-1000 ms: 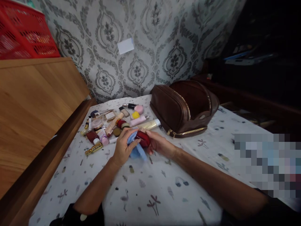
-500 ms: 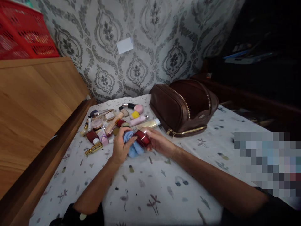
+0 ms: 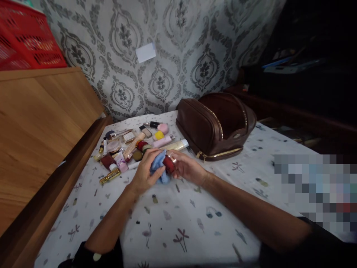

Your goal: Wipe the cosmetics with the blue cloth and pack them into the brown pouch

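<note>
Over the middle of the table, my left hand (image 3: 146, 172) is closed around a crumpled blue cloth (image 3: 158, 163), pressing it against a dark red, shiny cosmetic container (image 3: 169, 163). My right hand (image 3: 188, 167) grips that container from its other end, where a silvery band shows. Part of the container is covered by the cloth and fingers, so its exact kind is unclear. Just beyond the hands lie a cream-coloured tube (image 3: 175, 145), a pink tube (image 3: 162, 141) and a dark red jar (image 3: 141, 145).
A brown cosmetic bag (image 3: 214, 128) stands unzipped at the back right. Several cosmetics, including a gold bottle (image 3: 110, 176) and a pink sponge (image 3: 163, 128), lie to the left on the patterned tablecloth (image 3: 167, 230). A wooden cabinet (image 3: 41, 130) with a red basket (image 3: 30, 39) borders the left.
My left hand has wrapped further round the red container with the cloth, covering more of it. The container has turned in my fingers. The view has shifted slightly.
</note>
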The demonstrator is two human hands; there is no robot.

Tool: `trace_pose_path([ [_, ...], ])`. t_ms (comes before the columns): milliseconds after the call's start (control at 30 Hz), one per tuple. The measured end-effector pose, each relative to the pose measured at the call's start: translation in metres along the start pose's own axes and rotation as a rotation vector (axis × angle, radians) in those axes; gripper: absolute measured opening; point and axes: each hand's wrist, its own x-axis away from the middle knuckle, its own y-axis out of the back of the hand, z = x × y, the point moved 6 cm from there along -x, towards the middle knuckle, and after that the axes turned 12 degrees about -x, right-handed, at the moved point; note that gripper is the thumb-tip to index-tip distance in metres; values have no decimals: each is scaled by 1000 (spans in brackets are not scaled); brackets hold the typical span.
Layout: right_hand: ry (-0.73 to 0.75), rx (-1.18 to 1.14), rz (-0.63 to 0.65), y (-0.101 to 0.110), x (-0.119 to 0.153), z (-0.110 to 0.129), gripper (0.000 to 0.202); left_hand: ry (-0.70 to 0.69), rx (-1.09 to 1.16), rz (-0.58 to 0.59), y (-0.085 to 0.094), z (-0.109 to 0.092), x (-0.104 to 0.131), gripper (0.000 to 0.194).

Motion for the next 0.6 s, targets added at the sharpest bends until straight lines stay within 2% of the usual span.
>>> trace_pose_path([
  [167,-38,-3,27,0,-1,-1,29,125,-13,-105,8,10,-2,21],
  [367,-13,76,-32,7,-4,-3,39,201,-60,-222,7,18,3,24],
  [500,14,129,-94,9,-4,-2,42,101,-83,-293,10,7,4,20],
  [600,39,151,-120,8,-3,-1,43,-51,-125,-189,4,-6,3,28],
])
